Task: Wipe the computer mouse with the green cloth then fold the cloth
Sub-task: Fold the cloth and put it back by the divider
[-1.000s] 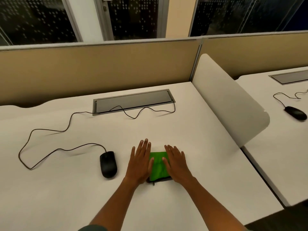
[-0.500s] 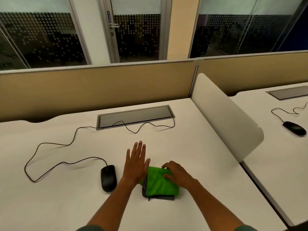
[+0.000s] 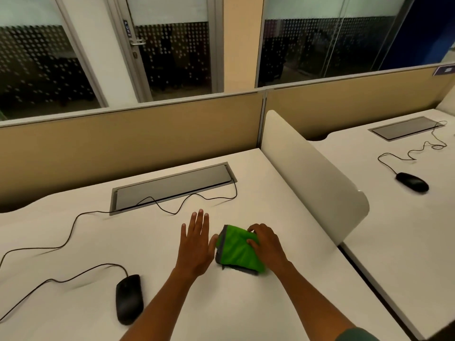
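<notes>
Folding looks nearly done: the green cloth [image 3: 240,251] lies bundled on the desk [image 3: 283,303], right hand [image 3: 267,243] fingers clamped on it, left hand [image 3: 197,243] flat with fingers apart, computer mouse [image 3: 129,299] set aside nearby.

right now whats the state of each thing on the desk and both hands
green cloth: folded small, on the desk
computer mouse: untouched, left of the hands, cable attached
left hand: open and flat, beside the cloth
right hand: fingers curled on the cloth
cable hatch: shut
</notes>
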A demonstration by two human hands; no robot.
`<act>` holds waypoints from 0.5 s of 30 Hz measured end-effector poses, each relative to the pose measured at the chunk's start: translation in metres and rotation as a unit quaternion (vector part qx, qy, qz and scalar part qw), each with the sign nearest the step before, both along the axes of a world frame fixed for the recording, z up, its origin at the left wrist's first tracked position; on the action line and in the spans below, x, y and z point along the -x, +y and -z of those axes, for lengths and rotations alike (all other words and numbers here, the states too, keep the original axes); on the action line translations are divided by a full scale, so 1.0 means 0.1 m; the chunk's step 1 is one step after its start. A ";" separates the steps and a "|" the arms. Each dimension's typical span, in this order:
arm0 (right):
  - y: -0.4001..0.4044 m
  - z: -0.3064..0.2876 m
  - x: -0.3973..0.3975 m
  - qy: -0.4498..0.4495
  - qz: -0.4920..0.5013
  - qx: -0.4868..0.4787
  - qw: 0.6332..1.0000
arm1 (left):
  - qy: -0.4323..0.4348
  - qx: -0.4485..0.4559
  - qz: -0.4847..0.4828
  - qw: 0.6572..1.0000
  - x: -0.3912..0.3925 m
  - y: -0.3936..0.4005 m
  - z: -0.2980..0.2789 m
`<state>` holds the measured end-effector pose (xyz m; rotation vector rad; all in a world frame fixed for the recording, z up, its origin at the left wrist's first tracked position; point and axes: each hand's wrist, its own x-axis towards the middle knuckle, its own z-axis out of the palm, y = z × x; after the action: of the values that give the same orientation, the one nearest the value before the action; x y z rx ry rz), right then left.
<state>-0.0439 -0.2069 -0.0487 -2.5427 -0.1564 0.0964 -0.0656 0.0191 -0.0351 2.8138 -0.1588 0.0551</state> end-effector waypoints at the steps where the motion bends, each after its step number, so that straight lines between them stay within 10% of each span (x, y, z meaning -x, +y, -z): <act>1: -0.06 0.00 -0.06 -0.007 0.018 0.002 1.000 | 0.000 -0.003 0.003 1.000 -0.06 -0.02 0.01; 15: -0.93 0.00 -0.64 -0.077 0.260 0.051 0.961 | -0.007 -0.005 0.051 0.999 -0.71 -0.45 -0.06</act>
<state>0.0202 -0.2996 -0.0489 -2.6041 0.4685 -0.3057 0.0053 -0.0256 -0.0289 2.8102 -0.3054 0.0495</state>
